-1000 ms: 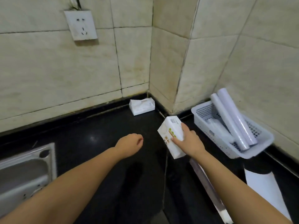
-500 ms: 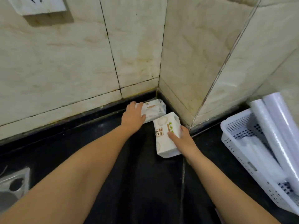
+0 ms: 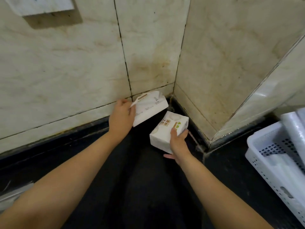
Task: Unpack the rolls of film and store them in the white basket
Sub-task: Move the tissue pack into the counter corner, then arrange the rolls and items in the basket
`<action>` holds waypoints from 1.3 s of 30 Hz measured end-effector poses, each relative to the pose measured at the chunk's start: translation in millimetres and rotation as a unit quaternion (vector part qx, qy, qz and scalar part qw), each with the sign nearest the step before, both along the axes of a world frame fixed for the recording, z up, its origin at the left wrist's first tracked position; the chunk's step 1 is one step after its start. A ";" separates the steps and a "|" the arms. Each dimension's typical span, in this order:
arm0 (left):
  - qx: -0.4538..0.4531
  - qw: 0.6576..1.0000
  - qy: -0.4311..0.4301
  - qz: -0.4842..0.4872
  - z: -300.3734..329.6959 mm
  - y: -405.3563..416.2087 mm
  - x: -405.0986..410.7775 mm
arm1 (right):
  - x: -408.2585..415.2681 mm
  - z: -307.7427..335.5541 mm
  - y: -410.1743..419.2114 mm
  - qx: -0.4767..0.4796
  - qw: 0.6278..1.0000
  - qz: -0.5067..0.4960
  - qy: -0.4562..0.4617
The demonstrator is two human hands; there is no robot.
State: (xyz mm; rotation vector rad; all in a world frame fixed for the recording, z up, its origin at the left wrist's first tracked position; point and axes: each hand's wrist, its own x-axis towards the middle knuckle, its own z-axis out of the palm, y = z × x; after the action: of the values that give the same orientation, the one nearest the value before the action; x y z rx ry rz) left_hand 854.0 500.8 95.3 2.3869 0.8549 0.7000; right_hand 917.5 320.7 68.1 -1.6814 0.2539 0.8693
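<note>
Two white tissue packs are in the wall corner on the black counter. My left hand (image 3: 121,115) grips the opened pack (image 3: 149,107) and holds it tilted up against the wall. My right hand (image 3: 179,142) holds the other pack (image 3: 165,129), printed with green and brown characters, low over the counter close to the corner. The white basket (image 3: 272,169) sits at the right edge. Rolls of film (image 3: 295,129) lean out of it, partly cut off by the frame.
Tiled walls meet in a corner right behind the packs, and a tiled pillar juts out on the right. A wall socket (image 3: 41,4) hangs at the top left. A metal sink edge (image 3: 9,195) shows at the lower left. Dark counter lies between my arms.
My left hand has lifted the opened pack off the counter and tilted it. My right hand has carried the printed pack further into the corner. The view has moved closer to the wall.
</note>
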 end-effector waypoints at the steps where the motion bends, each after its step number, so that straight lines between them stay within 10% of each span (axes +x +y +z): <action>1: 0.002 1.000 -0.014 0.003 5.9 2.9 -5.6 | 1.1 4.1 16.0 0.008 1.000 -0.018 0.019; 8: 0.015 0.999 -0.028 -0.003 25.5 13.9 -15.5 | 35.4 27.0 83.4 0.094 0.974 -0.107 0.173; 18: 0.038 0.981 0.186 -0.040 -1.5 -33.9 44.7 | 36.1 8.0 6.7 0.102 0.993 0.017 0.060; 26: 0.051 0.980 0.185 -0.055 21.6 -44.9 37.5 | 7.0 51.9 -54.0 0.104 0.988 0.115 0.008; 32: 0.160 0.947 0.012 -0.277 47.8 -151.4 16.8 | 2.8 86.8 -186.9 0.025 0.989 0.068 -0.133; 39: 0.146 0.841 0.013 -0.521 43.2 -275.2 64.0 | 49.7 78.1 -333.0 -0.235 0.934 0.009 -0.268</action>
State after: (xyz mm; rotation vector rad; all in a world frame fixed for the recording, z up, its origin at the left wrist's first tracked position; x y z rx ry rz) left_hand 918.0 225.5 138.6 2.6146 -0.6318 0.3302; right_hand 967.2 -12.3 146.2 -2.2998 0.0699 0.3390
